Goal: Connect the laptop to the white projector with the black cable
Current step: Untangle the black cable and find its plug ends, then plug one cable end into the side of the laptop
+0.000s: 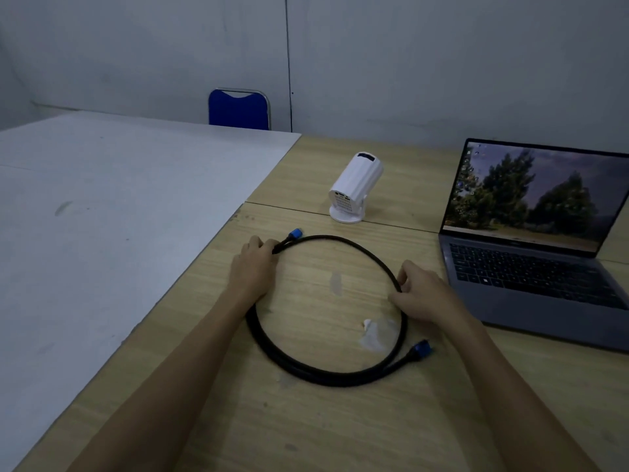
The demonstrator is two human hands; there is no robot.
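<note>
A black cable (pixel 326 376) lies coiled in a ring on the wooden table (pixel 340 430). It has a blue plug (pixel 294 234) at the far left and another blue plug (pixel 421 349) at the near right. My left hand (pixel 254 264) grips the cable just behind the far plug. My right hand (pixel 423 291) pinches the right side of the coil. The white projector (pixel 354 189) stands on its round base beyond the coil, ports facing me. The open laptop (pixel 534 240) sits at the right with its screen lit.
A large white board (pixel 102 206) covers the left of the table. A blue chair (pixel 239 109) stands behind the table against the grey wall. A white scrap (pixel 376 332) lies inside the coil.
</note>
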